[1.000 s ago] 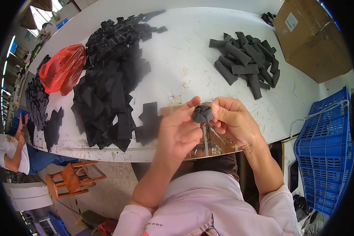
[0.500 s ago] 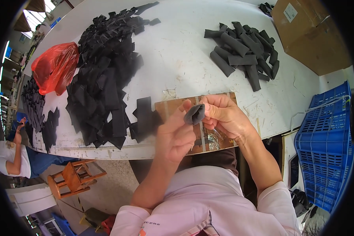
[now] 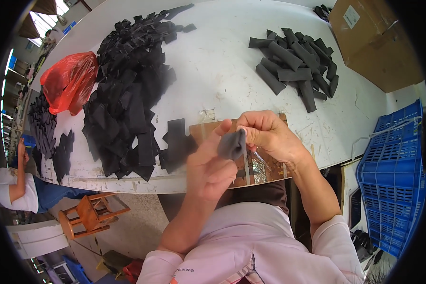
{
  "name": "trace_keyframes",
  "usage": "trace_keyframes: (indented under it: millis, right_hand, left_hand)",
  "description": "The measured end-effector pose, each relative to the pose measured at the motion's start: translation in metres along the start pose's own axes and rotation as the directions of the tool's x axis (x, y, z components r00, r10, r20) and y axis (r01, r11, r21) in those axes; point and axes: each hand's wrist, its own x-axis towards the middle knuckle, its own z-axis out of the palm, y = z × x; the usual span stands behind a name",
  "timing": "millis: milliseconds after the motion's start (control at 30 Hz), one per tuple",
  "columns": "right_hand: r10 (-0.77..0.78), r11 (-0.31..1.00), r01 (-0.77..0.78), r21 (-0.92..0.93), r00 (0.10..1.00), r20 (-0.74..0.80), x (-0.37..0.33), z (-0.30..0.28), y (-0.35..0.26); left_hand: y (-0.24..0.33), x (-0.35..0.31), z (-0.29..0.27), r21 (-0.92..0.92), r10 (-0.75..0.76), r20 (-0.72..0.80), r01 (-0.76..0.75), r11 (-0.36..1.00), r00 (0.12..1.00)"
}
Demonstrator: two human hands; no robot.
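A short dark grey fabric tube (image 3: 231, 146) is held up between my hands, its open end turned toward my right side. My right hand (image 3: 270, 137) pinches the rim of that end between thumb and fingertips. My left hand (image 3: 210, 165) holds the tube's other side; its index finger points up and the lower fingers are curled. Under my hands lies a brown cardboard piece (image 3: 201, 130) with strips of clear tape, at the table's near edge. Something thin and shiny shows below my right fingers; whether it is tape or a tool I cannot tell.
Flat black fabric pieces (image 3: 123, 109) heap on the white table's left, beside a red plastic bag (image 3: 68, 83). Rolled grey tubes (image 3: 293, 61) pile at the far right. A cardboard box (image 3: 374, 47) and blue crate (image 3: 393, 180) stand right. A person (image 3: 16, 189) and wooden stool (image 3: 92, 213) are left.
The fabric tube has turned, showing more of its side and less of its opening. My right fingers have shifted slightly up along its rim. The view has moved slightly.
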Motion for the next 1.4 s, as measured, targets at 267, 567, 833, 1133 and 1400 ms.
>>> trace_keyframes:
  millis: [267,567,833,1133,1400]
  right_hand:
    - [0.076,0.997,-0.075,-0.023,0.996,0.038,-0.005,-0.018,0.028]
    - [-0.657,0.547,0.412,-0.729,0.751,-0.068,-0.023,0.007,-0.002]
    - [-0.493,0.064,0.316,-0.947,0.835,0.245,-0.021,-0.001,0.014]
    - [-0.516,0.44,0.433,-0.786,0.839,0.173,-0.018,-0.02,0.049]
    - [-0.451,0.312,0.362,-0.878,0.87,0.199,-0.02,-0.019,0.028]
  left_hand:
    - [-0.009,-0.004,-0.018,0.76,0.311,0.169,-0.325,0.563,0.935]
    - [-0.002,0.004,-0.001,0.699,0.389,0.689,-0.702,-0.137,0.611]
    - [-0.007,0.006,-0.021,0.712,0.426,0.533,-0.659,0.241,0.731]
    - [-0.005,0.018,0.014,0.773,0.127,0.615,-0.563,-0.291,0.778]
    - [-0.01,0.009,0.016,0.739,0.245,0.653,-0.674,0.001,0.717]
